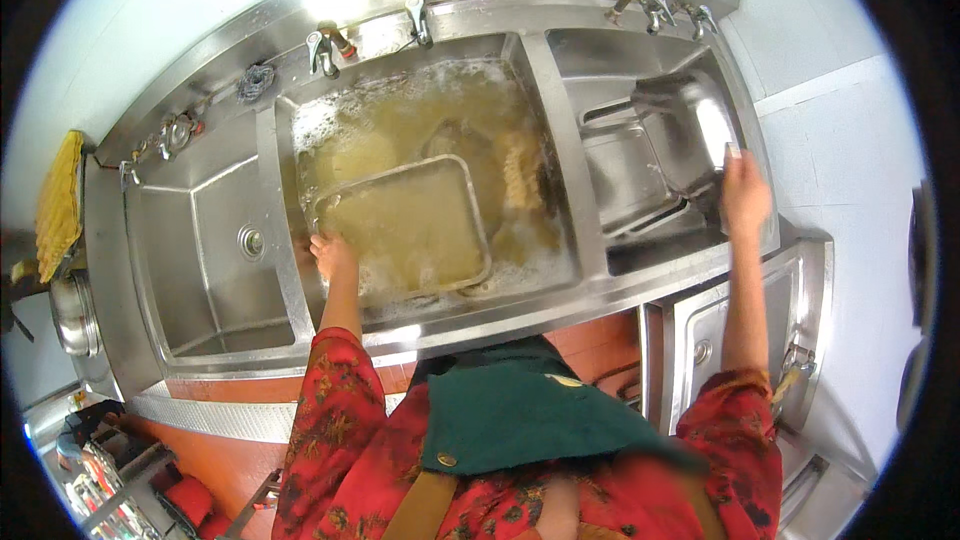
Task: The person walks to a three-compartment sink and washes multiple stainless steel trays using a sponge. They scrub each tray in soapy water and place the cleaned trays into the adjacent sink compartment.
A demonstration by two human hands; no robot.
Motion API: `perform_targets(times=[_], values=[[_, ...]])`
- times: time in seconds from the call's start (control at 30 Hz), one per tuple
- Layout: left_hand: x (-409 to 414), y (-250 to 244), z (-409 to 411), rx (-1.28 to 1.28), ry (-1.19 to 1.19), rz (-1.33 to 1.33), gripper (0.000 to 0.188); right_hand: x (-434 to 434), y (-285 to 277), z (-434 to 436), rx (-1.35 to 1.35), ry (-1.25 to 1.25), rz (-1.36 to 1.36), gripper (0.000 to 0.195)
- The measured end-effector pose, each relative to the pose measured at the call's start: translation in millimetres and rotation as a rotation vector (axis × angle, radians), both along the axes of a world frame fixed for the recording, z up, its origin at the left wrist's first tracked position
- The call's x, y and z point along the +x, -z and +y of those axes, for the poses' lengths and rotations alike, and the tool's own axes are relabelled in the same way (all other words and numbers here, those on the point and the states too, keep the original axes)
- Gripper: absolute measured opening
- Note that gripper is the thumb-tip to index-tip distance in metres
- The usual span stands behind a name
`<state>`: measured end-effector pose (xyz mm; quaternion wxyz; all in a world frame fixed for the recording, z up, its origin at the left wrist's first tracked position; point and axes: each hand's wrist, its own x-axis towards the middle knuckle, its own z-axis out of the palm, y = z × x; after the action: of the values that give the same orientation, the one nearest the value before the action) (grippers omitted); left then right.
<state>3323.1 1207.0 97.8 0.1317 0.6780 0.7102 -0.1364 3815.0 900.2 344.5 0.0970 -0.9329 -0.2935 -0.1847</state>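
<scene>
A three-compartment stainless steel sink lies before me. Cloudy yellowish water with foam fills the middle basin (547,270), and a rectangular metal pan (478,229) sits in it. My left hand (334,256) grips that pan's left edge. On the right, my right hand (745,193) has its fingers closed on the edge of a steel pan (679,131) tilted in the right basin; the hand is slightly blurred. Another rectangular steel pan (619,172) lies under or beside it. A tan, ridged object (520,171) shows in the water, its kind unclear.
The left basin (225,240) has a drain. A steel scourer (256,82) rests on the back ledge near lever taps (322,52). A yellow cloth (60,202) hangs at far left above metal bowls (75,313). A small hand sink (701,352) stands at lower right.
</scene>
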Motion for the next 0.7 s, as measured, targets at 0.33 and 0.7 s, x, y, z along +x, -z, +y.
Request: perform_targets(times=[0.33, 0.7], values=[[-17, 21, 67, 0.435, 0.593, 0.0, 0.041, -25, 120, 41, -0.345, -0.108, 0.215, 0.028], [-19, 25, 132, 0.205, 0.725, -0.242, 0.018, -165, 192, 166, 0.033, -0.565, 0.444, 0.048]])
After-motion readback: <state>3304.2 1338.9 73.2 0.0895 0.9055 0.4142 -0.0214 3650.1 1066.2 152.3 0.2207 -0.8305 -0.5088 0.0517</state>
